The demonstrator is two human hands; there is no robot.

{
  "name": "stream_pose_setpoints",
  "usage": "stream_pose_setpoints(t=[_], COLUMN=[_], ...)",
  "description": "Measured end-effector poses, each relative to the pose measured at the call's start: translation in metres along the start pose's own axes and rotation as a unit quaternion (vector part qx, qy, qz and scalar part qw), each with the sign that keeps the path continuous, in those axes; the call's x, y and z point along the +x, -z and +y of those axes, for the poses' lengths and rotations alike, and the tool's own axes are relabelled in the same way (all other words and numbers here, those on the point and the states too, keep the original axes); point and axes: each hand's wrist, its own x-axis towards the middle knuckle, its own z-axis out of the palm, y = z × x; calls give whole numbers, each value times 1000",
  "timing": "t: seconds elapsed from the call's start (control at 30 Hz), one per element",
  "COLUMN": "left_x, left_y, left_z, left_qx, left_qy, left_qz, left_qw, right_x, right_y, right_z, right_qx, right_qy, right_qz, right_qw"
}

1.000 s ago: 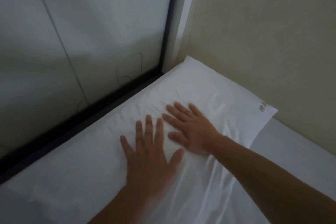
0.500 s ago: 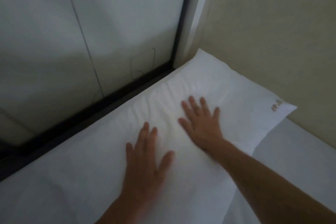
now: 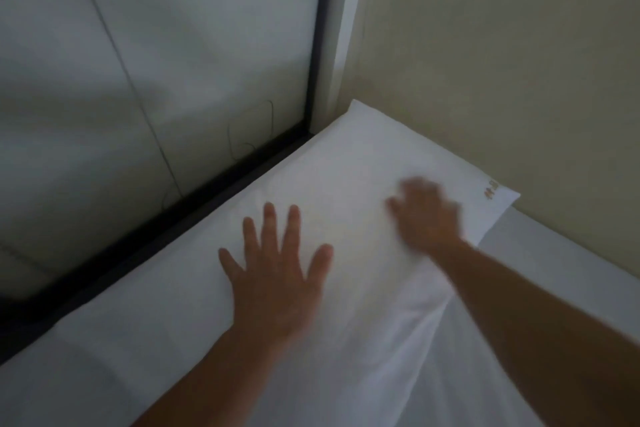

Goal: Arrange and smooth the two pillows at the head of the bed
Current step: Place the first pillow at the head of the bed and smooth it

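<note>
A white pillow [image 3: 367, 163] lies in the corner at the head of the bed, its far end touching the beige wall, with a small gold logo [image 3: 491, 191] near its right corner. My left hand [image 3: 277, 274] lies flat on the pillow with fingers spread wide. My right hand [image 3: 427, 218] is blurred with motion and rests open on the pillow's right part, close to the logo. More white bedding [image 3: 69, 374], possibly a second pillow, runs to the lower left; I cannot tell them apart.
A pale padded headboard panel [image 3: 156, 62] with a dark frame [image 3: 194, 198] borders the bed on the left. A beige wall [image 3: 502, 62] stands at the right. A white sheet [image 3: 554, 270] lies beside the pillow at the right.
My right hand has slid to the right across the pillow, toward the logo corner. My left hand has stayed flat and spread its fingers wider. The creases in the pillow's middle look smoother.
</note>
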Motion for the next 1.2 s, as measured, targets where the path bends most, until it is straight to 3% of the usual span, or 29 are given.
stream_pose_setpoints(t=[0.03,0.07,0.1,0.2,0.27,0.3,0.63,0.8,0.93,1.2], left_x=[1,2,4,4,2,2,1,-35,-67,-115], left_y=[-8,-15,-22,-43,-57,-64,-72,-32,10,121], left_z=[-1,-3,-5,-11,-16,-19,-21,-26,-45,-62], left_qx=[40,67,87,117,125,133,162,207,231,228], left_qy=[-3,-4,-3,10,15,14,33,-24,-38,-36], left_qz=[-19,-23,-16,4,10,12,-35,-81,-68,-30], left_qw=[999,997,996,993,992,991,986,975,970,973], right_x=[13,18,19,7,-11,-18,-18,-55,-118,-214], right_y=[9,13,12,-7,-29,-43,-63,-36,-22,48], right_z=[22,35,39,18,-4,-12,-23,-47,-75,-130], right_qx=[41,71,65,47,17,-7,-53,2,25,31], right_qy=[-128,-192,-193,15,141,164,125,88,134,95], right_qz=[-1,6,28,81,48,25,-45,-56,-22,-54], right_qw=[991,979,979,995,989,986,990,995,990,993])
